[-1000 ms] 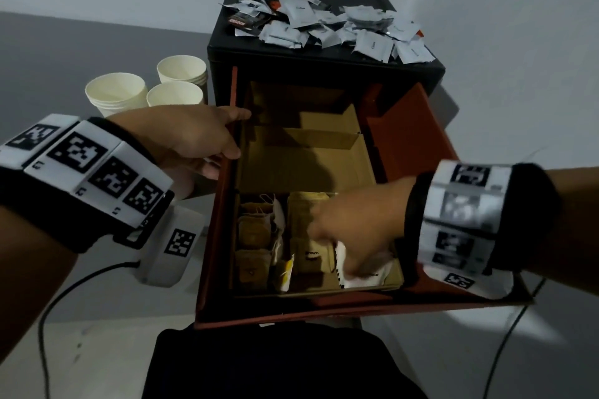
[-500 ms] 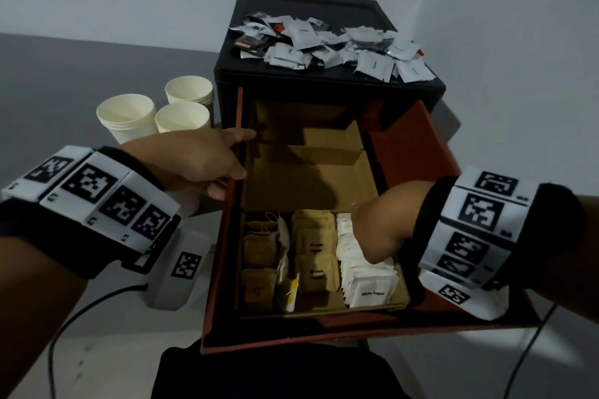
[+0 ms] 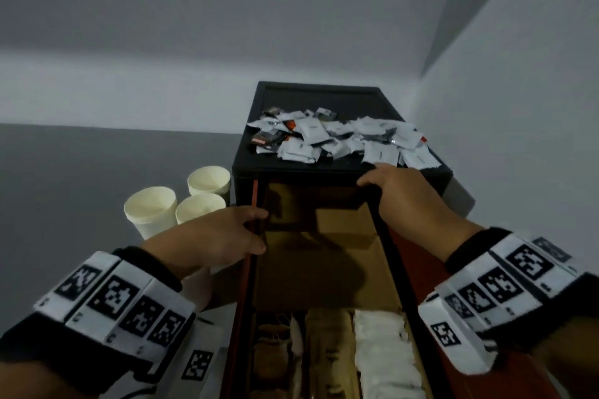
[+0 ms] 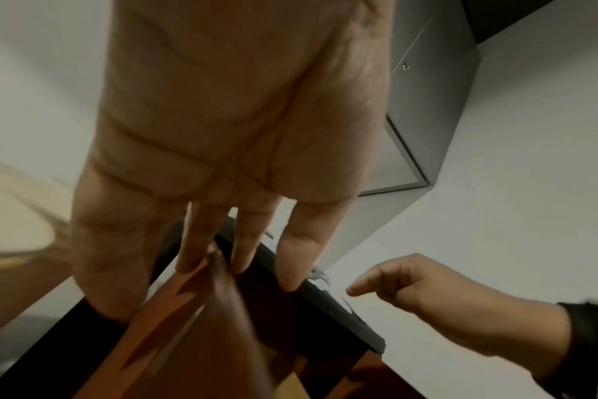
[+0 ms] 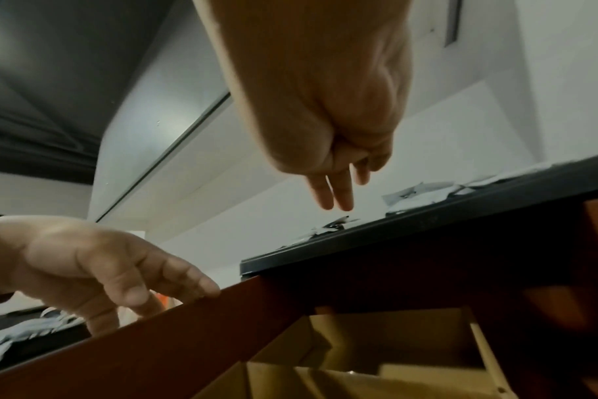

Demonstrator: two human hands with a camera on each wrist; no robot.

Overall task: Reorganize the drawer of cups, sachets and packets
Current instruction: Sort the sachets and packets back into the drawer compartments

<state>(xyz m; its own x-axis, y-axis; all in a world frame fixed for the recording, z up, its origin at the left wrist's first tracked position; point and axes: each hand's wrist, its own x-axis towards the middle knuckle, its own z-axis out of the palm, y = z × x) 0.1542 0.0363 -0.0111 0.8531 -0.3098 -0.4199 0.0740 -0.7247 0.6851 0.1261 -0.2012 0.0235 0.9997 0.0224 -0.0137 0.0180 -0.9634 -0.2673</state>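
A red drawer (image 3: 421, 272) stands pulled out of a black cabinet (image 3: 324, 97). Its cardboard insert (image 3: 324, 262) has bare back sections. The front section holds tea bags (image 3: 272, 347), brown sachets (image 3: 327, 350) and white sachets (image 3: 382, 350) in rows. A loose pile of white and dark sachets (image 3: 340, 139) lies on the cabinet top. My left hand (image 3: 246, 233) rests with straight fingers (image 4: 222, 256) on the drawer's left wall. My right hand (image 3: 382, 178) is raised at the cabinet's front edge, just short of the pile, its fingers (image 5: 335, 194) extended and holding nothing.
Three stacks of cream paper cups (image 3: 152, 207) stand on the grey floor left of the cabinet. White walls meet in a corner close behind and to the right of it. The red drawer wall (image 5: 154, 337) runs between my two hands.
My right hand has left the white sachets in the front section and risen to the cabinet top's front edge. My view has tilted upward. The left hand stays on the drawer wall.
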